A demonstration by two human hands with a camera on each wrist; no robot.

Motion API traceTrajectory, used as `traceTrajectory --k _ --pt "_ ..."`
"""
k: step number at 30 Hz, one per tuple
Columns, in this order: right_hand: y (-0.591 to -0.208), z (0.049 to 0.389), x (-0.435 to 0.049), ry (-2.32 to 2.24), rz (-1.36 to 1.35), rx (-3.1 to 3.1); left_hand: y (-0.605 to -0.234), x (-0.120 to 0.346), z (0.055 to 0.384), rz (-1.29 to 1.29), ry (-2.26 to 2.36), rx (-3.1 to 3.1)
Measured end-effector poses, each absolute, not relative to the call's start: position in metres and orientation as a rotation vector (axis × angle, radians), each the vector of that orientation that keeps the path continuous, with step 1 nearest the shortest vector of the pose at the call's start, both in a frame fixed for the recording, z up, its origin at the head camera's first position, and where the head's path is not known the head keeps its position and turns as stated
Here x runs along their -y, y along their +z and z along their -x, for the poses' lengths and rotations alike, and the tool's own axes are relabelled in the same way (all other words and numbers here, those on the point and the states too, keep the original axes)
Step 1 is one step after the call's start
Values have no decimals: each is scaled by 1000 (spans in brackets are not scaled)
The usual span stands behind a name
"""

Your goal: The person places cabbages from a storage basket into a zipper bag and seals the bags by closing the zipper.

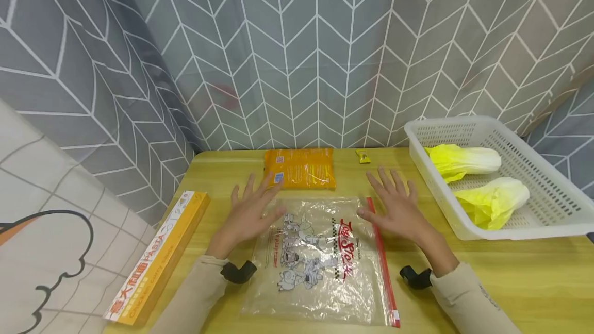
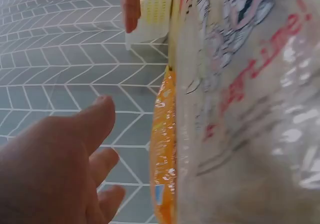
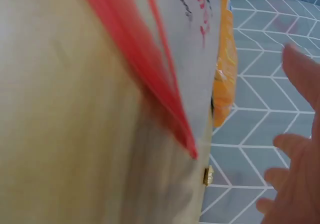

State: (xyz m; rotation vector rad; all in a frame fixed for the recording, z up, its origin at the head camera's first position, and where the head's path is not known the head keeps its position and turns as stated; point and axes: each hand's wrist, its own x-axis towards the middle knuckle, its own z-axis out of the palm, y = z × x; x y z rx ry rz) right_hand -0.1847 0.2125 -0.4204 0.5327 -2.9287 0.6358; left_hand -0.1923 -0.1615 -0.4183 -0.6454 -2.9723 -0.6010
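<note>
A clear zip bag (image 1: 315,293) printed with cartoon figures and red lettering lies flat on the wooden table, its red zip edge to the right. My left hand (image 1: 250,213), fingers spread, is over the bag's upper left corner and holds nothing. Also spread and holding nothing, my right hand (image 1: 396,207) is beside the red zip edge (image 3: 135,49) at the upper right. Beyond the hands lies an orange packet (image 1: 299,169), with a small yellow wrapped piece (image 1: 363,156) to its right. The left wrist view shows the bag (image 2: 250,109) close up.
On the left, a long pasta box (image 1: 160,256) lies slanted along the table (image 1: 524,282). A white perforated basket (image 1: 552,169) at the right holds two pale leafy vegetables (image 1: 494,202). Behind the table hangs a grey patterned curtain (image 1: 301,55).
</note>
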Motion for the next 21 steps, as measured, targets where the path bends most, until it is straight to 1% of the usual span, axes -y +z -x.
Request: traceTrajectory --k 6,11,21 --pt "-433 176 -213 755 -700 2974 -435 163 185 782 -718 3036" --pt "-442 172 -213 898 -871 2947 -445 166 178 833 -695 3090" --pt "-458 168 -216 924 -946 2875 -461 168 179 839 -696 3064"
